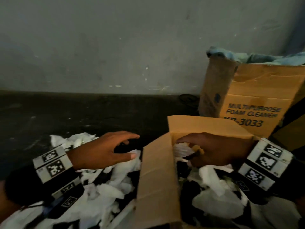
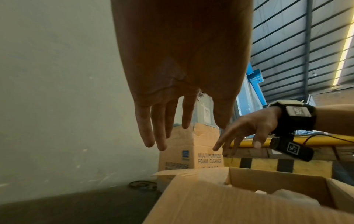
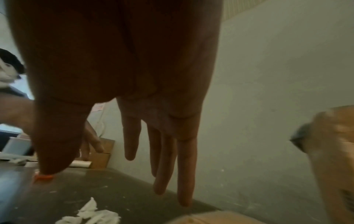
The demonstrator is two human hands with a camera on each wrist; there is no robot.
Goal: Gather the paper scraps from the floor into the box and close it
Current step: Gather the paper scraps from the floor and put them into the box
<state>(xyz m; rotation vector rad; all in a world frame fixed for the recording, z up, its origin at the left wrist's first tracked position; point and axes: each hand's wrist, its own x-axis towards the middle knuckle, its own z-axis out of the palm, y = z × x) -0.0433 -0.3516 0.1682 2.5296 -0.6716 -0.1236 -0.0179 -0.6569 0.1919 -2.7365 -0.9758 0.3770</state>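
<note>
The open cardboard box (image 1: pixel 156 179) sits on the dark floor (image 1: pixel 49 113) in front of the person, its flaps standing up and already holding crumpled white paper inside; a second, taller carton marked foam cleaner (image 1: pixel 250 100) stands behind it against the wall (image 1: pixel 115 38). The box looks light and fairly stiff, though its flaps are creased and will probably bend easily, so closing it is best done by pressing each flap flat near its free edge rather than near the fold. The paper scraps (image 1: pixel 112 179) lie heaped on the floor just left of the box, with more near the lower edge of the head view; they look soft, nearly weightless and springy, likely to drift or slip out of a loose grasp, so a broad scoop or a firm bunching of several pieces at once should work better than pinching singles. The left hand (image 1: pixel 105 151) hovers over that heap with fingers spread and relaxed, holding nothing. The right hand (image 1: pixel 212 149) is above the box opening, fingers extended downward and apart, also empty as far as the wrist view shows.
</note>
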